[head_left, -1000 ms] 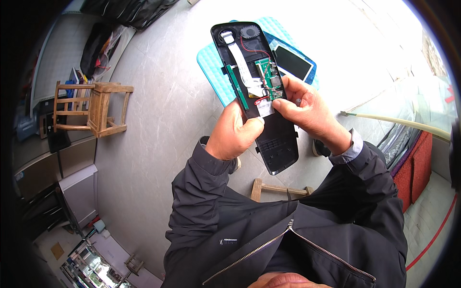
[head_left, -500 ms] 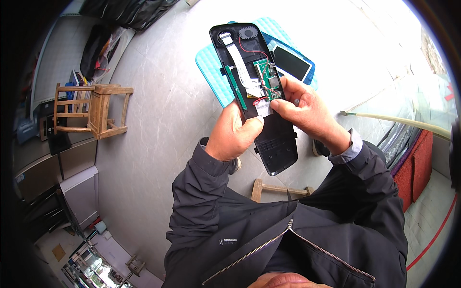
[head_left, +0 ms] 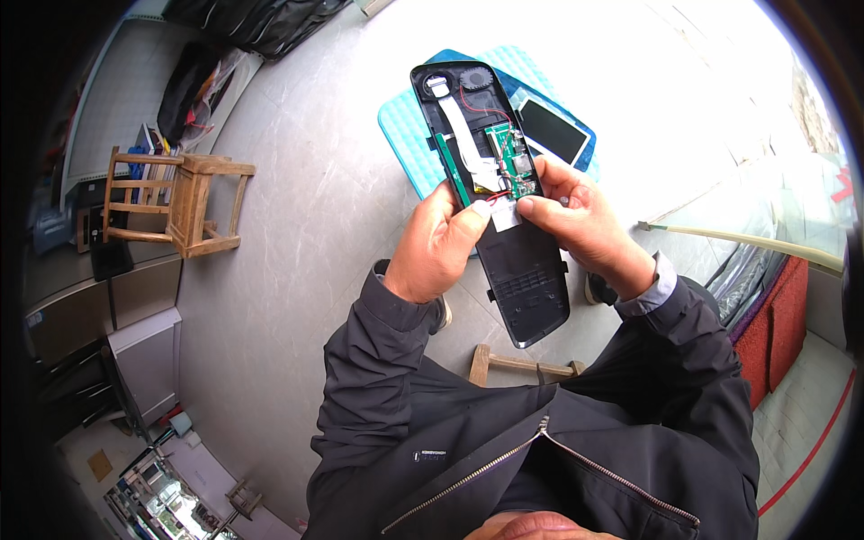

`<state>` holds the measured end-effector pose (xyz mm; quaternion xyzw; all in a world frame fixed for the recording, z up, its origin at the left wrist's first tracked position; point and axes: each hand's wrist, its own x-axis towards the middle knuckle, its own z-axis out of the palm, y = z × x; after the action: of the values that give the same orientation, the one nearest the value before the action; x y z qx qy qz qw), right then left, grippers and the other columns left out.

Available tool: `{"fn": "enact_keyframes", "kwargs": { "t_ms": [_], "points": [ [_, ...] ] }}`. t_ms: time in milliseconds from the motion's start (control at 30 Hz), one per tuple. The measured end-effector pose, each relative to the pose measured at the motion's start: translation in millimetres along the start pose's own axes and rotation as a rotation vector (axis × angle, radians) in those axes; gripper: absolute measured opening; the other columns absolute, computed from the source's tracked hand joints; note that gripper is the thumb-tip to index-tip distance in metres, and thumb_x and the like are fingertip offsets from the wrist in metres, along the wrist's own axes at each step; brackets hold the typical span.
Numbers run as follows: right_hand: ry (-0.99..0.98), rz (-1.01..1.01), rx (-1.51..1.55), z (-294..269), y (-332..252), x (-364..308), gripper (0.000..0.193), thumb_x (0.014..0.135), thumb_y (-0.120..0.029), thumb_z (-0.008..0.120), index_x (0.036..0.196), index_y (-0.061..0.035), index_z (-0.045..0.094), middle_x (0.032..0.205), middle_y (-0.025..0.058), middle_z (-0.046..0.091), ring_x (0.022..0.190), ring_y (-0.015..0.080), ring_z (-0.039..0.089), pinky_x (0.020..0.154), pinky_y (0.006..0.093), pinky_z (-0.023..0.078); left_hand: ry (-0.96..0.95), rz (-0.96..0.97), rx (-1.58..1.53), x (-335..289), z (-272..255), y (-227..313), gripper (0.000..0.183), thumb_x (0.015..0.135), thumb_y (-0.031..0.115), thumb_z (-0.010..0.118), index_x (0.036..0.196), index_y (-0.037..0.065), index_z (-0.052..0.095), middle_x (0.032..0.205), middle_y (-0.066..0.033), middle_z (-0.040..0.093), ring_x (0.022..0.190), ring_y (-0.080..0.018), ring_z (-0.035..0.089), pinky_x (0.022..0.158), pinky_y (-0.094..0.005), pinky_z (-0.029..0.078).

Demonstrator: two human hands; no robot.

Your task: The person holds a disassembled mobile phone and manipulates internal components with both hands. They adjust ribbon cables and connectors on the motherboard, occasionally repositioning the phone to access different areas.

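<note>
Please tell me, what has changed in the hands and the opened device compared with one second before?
Nothing visibly changed. Both the left hand and the right hand still hold the long black plastic casing with its green circuit board exposed, thumbs meeting at a small white piece.

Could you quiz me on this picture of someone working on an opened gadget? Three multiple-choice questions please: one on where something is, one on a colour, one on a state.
1. Where is the wooden chair?
A. To the person's left
B. To the person's right
C. Under the mat

2. What colour is the mat?
A. Red
B. Light blue
C. Yellow

3. How is the long black casing?
A. Closed
B. Lying on the floor
C. Open, circuit board showing

A: it stands at the picture's left. B: the mat is light blue. C: left hand and right hand hold it up, insides exposed.
</note>
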<state>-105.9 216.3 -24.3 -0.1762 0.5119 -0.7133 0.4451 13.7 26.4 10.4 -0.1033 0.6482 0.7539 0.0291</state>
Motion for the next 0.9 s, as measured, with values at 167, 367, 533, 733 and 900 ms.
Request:
{"fn": "enact_keyframes", "kwargs": {
  "t_ms": [167,367,533,733,900],
  "points": [
    [-0.008,0.019,-0.027,1,-3,-2,0.033,0.104,-0.013,0.071,0.135,-0.0025,0.065,0.113,-0.0037,0.07,0.099,0.0013,0.062,0.087,0.0209,0.052,0.029,0.02,-0.012,1,-4,-3,0.046,0.111,0.022,0.046,0.146,-0.006,0.056,0.134,-0.011,0.067,0.121,-0.0154,0.063,0.108,-0.031,0.048],
    [-0.026,0.016,-0.031,0,-1,-2,0.034,0.103,-0.013,0.071,0.134,-0.0025,0.065,0.114,-0.0031,0.07,0.1,0.0024,0.062,0.088,0.0222,0.052,0.136,0.061,0.025,1,-1,-8,0.036,0.113,0.023,0.049,0.13,-0.005,0.066,0.113,-0.0066,0.071,0.098,-0.0096,0.062,0.088,-0.0279,0.052],
    [-0.006,0.026,-0.109,-3,0,-1,0.033,0.103,-0.015,0.072,0.133,-0.0035,0.067,0.114,-0.0027,0.07,0.101,0.0025,0.061,0.089,0.0236,0.052,0.143,0.053,0.02,2,-1,-11,0.033,0.111,0.019,0.051,0.128,-0.005,0.066,0.11,-0.0055,0.072,0.094,-0.0084,0.062,0.084,-0.0271,0.053],
    [-0.001,0.032,0.008,-1,-2,-3,0.033,0.102,-0.016,0.075,0.132,-0.0033,0.068,0.114,-0.0024,0.071,0.101,0.0026,0.062,0.09,0.0227,0.052,0.085,0.042,-0.02,-1,0,-5,0.033,0.107,0.014,0.054,0.131,-0.006,0.066,0.115,-0.0057,0.071,0.099,-0.009,0.061,0.088,-0.0278,0.052],
    [-0.035,0.084,0.125,-2,-6,-3,0.033,0.102,-0.016,0.075,0.131,-0.0022,0.067,0.116,0.0005,0.073,0.101,0.0048,0.067,0.092,0.0232,0.055,0.048,0.015,-0.005,-3,0,1,0.037,0.105,0.013,0.055,0.135,-0.006,0.064,0.123,-0.0085,0.07,0.108,-0.0121,0.062,0.095,-0.0298,0.052]
  ]
}}
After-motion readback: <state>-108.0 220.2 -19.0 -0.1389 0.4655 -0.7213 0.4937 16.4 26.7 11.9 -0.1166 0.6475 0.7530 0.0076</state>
